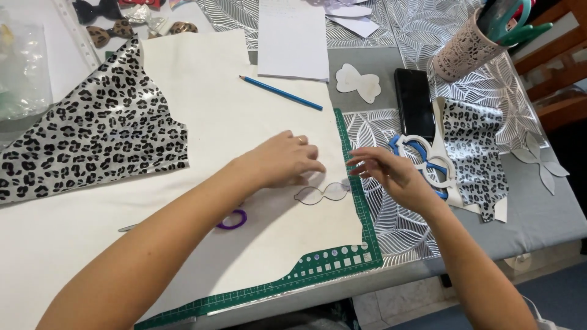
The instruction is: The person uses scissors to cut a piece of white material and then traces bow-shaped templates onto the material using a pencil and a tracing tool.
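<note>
A large cream sheet of fabric (232, 122) lies over a green cutting mat (342, 260). A clear bow-shaped template (322, 194) rests on the sheet near its right edge. My left hand (286, 160) lies flat on the sheet just above the template, fingers pointing right. My right hand (391, 173) hovers at the sheet's right edge, fingers spread toward the template's right tip, holding nothing. A purple-handled scissors loop (232, 220) shows under my left forearm.
Leopard-print material (92, 134) is folded back at the left. A blue pencil (281, 93), a white paper (291, 38), a paper bow cutout (359, 81), a black phone (414, 101), blue and white templates (428, 162), another leopard piece (474, 153) and a pink holder (468, 49) surround the work.
</note>
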